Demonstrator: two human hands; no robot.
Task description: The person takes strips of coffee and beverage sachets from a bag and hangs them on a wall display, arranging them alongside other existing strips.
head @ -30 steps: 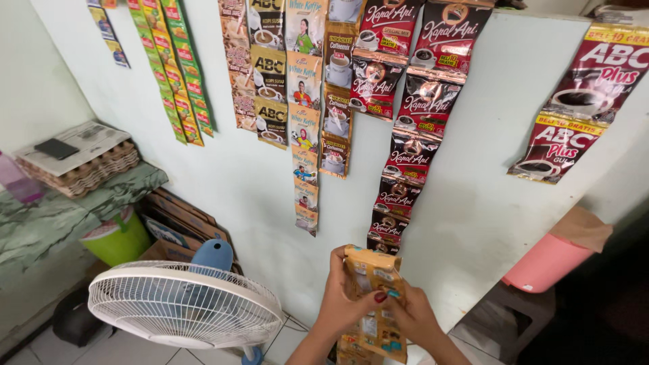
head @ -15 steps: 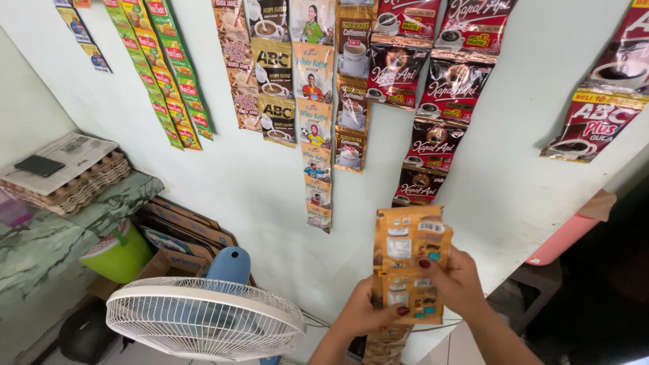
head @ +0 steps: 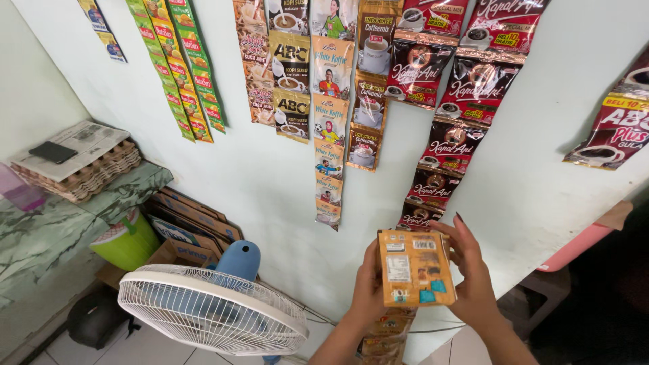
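Note:
Both my hands hold up a strip of orange-brown sachets (head: 414,268) in front of a pale wall. My left hand (head: 368,287) grips its left edge, my right hand (head: 473,277) its right edge with fingers curled over the top. More sachets of the same strip (head: 385,334) hang down below my wrists. Just above the strip hang dark red and black coffee sachet strips (head: 439,135) on the wall.
More sachet strips hang on the wall: green and red ones (head: 182,74), and a column of mixed coffee sachets (head: 331,115). A white and blue fan (head: 213,311) stands below left. Egg trays (head: 81,165) sit on a marbled counter (head: 47,230); a green bucket (head: 128,240) and flat cardboard (head: 196,216) lie beneath.
My hands have lifted the orange sachet strip higher and a little to the right, toward the dark sachet strips. The view has tilted slightly.

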